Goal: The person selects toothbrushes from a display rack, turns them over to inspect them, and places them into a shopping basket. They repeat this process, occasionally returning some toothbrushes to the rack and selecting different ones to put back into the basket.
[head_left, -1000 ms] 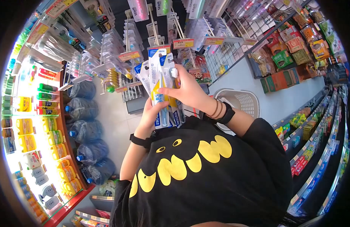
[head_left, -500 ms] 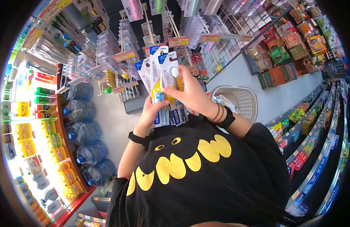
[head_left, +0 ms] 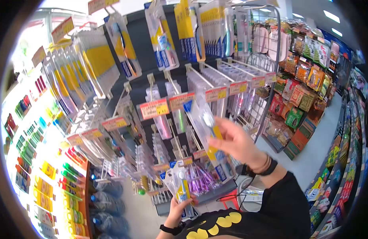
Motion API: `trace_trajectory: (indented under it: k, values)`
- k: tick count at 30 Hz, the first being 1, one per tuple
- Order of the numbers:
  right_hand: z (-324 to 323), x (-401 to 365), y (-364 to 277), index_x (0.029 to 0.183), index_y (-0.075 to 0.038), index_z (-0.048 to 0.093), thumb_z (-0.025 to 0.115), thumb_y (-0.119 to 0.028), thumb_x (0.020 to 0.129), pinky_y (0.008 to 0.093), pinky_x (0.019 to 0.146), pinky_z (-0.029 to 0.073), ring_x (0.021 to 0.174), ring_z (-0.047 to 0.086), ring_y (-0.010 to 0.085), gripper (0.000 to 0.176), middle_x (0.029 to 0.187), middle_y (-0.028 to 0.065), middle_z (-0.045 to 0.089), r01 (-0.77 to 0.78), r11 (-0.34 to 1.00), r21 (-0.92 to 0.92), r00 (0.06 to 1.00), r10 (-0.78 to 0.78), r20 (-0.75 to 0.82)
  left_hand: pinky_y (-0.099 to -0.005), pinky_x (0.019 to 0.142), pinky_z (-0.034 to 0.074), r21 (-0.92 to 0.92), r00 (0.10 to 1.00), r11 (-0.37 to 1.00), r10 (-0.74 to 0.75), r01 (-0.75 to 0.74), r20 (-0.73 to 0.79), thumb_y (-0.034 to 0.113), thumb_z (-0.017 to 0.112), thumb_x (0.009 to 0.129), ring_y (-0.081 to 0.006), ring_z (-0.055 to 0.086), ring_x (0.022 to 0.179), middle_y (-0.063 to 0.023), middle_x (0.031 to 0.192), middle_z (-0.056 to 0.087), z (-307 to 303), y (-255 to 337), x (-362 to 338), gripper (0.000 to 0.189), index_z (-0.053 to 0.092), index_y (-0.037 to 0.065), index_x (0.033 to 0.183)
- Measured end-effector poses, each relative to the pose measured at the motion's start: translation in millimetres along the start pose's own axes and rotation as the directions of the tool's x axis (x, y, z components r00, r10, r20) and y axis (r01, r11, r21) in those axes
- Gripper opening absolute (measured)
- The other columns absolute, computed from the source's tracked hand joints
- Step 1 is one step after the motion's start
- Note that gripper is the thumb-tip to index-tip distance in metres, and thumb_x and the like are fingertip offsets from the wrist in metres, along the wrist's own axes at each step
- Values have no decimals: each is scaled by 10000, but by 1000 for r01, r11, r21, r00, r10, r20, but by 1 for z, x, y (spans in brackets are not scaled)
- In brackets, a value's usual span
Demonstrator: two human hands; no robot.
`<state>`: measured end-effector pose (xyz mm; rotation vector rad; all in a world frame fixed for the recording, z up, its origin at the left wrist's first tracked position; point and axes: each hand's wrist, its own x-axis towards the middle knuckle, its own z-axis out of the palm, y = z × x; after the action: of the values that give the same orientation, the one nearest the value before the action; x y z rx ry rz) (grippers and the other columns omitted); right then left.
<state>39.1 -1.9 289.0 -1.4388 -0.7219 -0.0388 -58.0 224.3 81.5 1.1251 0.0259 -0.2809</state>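
My right hand (head_left: 233,141) is raised in front of the hanging racks. Its fingers pinch the edge of a packaged toothbrush (head_left: 210,137) with a blue and yellow card, tilted with its blue corner up to the left. Lower down, my left hand (head_left: 180,207) holds other toothbrush packs (head_left: 180,181) upright, near the front of the black sweater. They overlap, so how many there are cannot be told. Just behind the right hand's pack are the price tags (head_left: 216,94) on the rack hooks.
Toothbrush packs (head_left: 122,46) hang on the upper hooks. Purple packs (head_left: 202,179) sit low on the rack. Wrapped water bottles (head_left: 108,203) stand on the floor at left, beside lit shelves (head_left: 42,191). Snack packets (head_left: 301,95) fill a rack at right; a basket (head_left: 251,195) is low.
The view has tipped up toward the racks. My hands, which were together at the packs, are now apart; the right one has risen with one pack, while the left keeps the others low.
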Motion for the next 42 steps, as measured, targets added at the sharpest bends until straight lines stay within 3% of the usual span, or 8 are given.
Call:
trace_trajectory:
  k: [4, 6, 9, 18, 25, 31, 39, 42]
  values:
    - [-12, 83, -58, 1185, 2, 493, 613, -218, 863, 197, 403, 396, 557, 533, 46, 408, 828, 26, 615, -8, 957, -291, 1000, 0, -27, -321, 749, 491, 3, 1000, 1000, 12, -13, 15, 55, 602, 800, -202, 637, 787, -110, 830, 644, 13, 12, 0, 191, 579, -26, 971]
    - [-27, 149, -32, 1160, 3, 507, 625, -251, 848, 209, 311, 303, 454, 481, 54, 419, 784, 46, 614, 224, 947, -231, 971, -238, -35, -316, 743, 486, -11, 999, 1000, 25, -25, 41, 66, 616, 797, -197, 634, 776, -100, 818, 642, 16, 13, 0, 199, 574, -21, 970]
    - [-16, 183, -62, 1169, 11, 499, 634, -244, 838, 212, 325, 314, 500, 515, 57, 440, 804, 66, 622, 153, 949, -274, 983, -175, -57, -316, 739, 487, 43, 998, 998, 43, -45, 50, 70, 625, 795, -195, 633, 771, -93, 814, 641, 25, 23, -3, 196, 570, -19, 960]
    - [-2, 256, -73, 1070, 60, 508, 580, -140, 859, 303, 563, 513, 686, 643, 191, 299, 862, 138, 623, 393, 891, -229, 883, -435, -178, -320, 724, 495, 25, 999, 999, 45, -45, 18, 64, 641, 793, -203, 638, 773, -97, 820, 636, 9, 12, -6, 214, 555, -27, 967]
    - [0, 287, -53, 1071, 59, 512, 588, -180, 850, 288, 556, 491, 734, 631, 180, 334, 923, 143, 613, 407, 836, -368, 796, -523, -305, -324, 724, 501, 8, 998, 1000, 25, -25, -65, 70, 638, 796, -210, 641, 775, -112, 823, 640, 6, 13, -7, 215, 550, -33, 963]
    - [-2, 297, -52, 1068, 37, 512, 605, -197, 831, 283, 463, 420, 617, 540, 145, 346, 856, 93, 575, 256, 963, -83, 899, -268, -345, -364, 736, 508, 13, 996, 999, 50, -49, -73, 73, 609, 782, -242, 633, 764, -127, 811, 621, 5, 15, -7, 206, 538, -37, 941]
    - [-8, 355, -21, 1058, 93, 499, 546, -170, 802, 394, 783, 463, 938, 583, 380, 370, 996, 267, 580, 170, 960, -223, 866, -253, -431, -343, 733, 499, 117, 991, 986, 123, -115, -61, 78, 605, 784, -219, 632, 758, -108, 800, 626, 7, 31, -4, 195, 550, -25, 940]
    - [-14, 355, -8, 1010, 139, 506, 550, -209, 731, 424, 876, 441, 1018, 548, 421, 448, 1040, 312, 563, 68, 773, -630, 809, -412, -418, -322, 738, 509, 73, 981, 980, 187, -183, -45, 52, 647, 788, -180, 635, 769, -82, 840, 641, 7, 56, -2, 237, 554, -21, 993]
